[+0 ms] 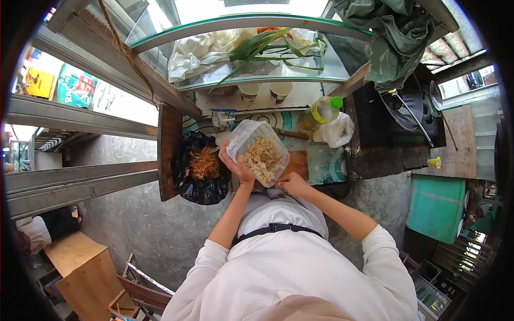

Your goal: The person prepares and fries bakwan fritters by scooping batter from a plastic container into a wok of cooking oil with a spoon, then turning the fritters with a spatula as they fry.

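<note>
Tub (243,140): clear, squarish plastic, above desk (327,167), holds crumbly tan food (262,159) | left hand (241,167): grips its side | right hand (293,184): fingers curl at near corner, cannot tell if gripping | left: crinkled black bag (204,193), orange shreds (204,163) | right: wooden-handled knife (294,135), green-capped bottle (323,113), crumpled white bag (339,131)

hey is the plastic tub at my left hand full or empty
Partly full: pale, crumbly food covers part of the plastic tub at your left hand, with bare plastic showing beside it.
</note>
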A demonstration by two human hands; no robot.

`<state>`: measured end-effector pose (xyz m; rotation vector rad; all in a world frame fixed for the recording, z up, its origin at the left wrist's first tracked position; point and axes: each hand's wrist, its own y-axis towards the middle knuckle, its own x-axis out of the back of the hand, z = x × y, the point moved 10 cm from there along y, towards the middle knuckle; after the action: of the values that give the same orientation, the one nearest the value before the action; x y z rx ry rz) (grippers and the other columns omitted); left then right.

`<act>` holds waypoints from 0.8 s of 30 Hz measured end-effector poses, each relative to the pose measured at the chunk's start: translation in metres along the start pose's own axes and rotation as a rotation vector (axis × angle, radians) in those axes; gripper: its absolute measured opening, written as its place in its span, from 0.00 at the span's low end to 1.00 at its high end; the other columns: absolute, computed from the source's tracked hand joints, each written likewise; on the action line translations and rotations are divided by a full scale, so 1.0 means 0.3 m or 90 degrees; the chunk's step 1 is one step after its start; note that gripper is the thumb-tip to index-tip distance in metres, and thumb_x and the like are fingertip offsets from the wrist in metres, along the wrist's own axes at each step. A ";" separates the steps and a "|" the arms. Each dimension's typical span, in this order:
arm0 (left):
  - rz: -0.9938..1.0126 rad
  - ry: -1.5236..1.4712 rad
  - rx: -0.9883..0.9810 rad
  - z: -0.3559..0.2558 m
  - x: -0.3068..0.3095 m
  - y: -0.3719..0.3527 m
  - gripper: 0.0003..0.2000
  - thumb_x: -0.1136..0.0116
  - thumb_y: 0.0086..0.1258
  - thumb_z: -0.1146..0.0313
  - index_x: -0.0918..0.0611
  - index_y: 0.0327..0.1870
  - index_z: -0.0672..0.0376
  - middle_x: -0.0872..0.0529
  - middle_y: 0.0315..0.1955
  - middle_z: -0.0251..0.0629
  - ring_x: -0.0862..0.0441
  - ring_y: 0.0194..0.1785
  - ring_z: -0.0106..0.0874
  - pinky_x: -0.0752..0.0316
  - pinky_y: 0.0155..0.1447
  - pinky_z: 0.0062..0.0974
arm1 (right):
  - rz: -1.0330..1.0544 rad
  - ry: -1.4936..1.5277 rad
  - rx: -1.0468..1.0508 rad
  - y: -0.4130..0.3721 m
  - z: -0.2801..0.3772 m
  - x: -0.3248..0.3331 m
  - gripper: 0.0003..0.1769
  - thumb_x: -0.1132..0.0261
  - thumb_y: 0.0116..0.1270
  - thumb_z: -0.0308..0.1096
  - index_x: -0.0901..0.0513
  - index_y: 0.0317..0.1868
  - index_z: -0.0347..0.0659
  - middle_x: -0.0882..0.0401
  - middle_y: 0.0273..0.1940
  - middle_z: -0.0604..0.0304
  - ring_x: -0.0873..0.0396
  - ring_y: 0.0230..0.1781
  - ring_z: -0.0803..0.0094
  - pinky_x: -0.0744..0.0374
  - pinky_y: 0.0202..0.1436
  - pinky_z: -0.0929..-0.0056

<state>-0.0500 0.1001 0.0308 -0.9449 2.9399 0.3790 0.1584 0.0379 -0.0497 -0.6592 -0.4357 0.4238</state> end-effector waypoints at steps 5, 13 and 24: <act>-0.015 -0.079 0.034 0.070 0.051 -0.004 0.28 0.56 0.52 0.67 0.34 0.59 0.64 0.37 0.51 0.43 0.37 0.56 0.37 0.43 0.62 0.34 | 0.122 0.312 -0.251 -0.032 -0.067 -0.004 0.12 0.44 0.62 0.31 0.18 0.34 0.30 0.18 0.28 0.55 0.23 0.23 0.70 0.25 0.31 0.70; -0.032 -0.106 0.085 0.130 0.069 -0.007 0.27 0.57 0.52 0.68 0.34 0.59 0.63 0.37 0.51 0.42 0.37 0.57 0.36 0.46 0.63 0.33 | -0.167 -0.317 0.194 -0.165 0.344 0.215 0.09 0.44 0.61 0.29 0.21 0.37 0.32 0.19 0.29 0.48 0.20 0.30 0.50 0.23 0.35 0.58; -0.080 -0.092 0.077 0.121 0.063 0.007 0.26 0.58 0.55 0.69 0.35 0.59 0.64 0.38 0.52 0.42 0.37 0.57 0.36 0.44 0.63 0.33 | -0.182 -0.661 0.257 -0.139 0.281 0.035 0.13 0.45 0.56 0.27 0.26 0.43 0.33 0.23 0.29 0.50 0.19 0.23 0.57 0.20 0.23 0.64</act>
<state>-0.0683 0.0997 -0.0059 -1.0331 2.7222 0.2497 0.1339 0.0547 0.0402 0.0735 -1.3667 0.5409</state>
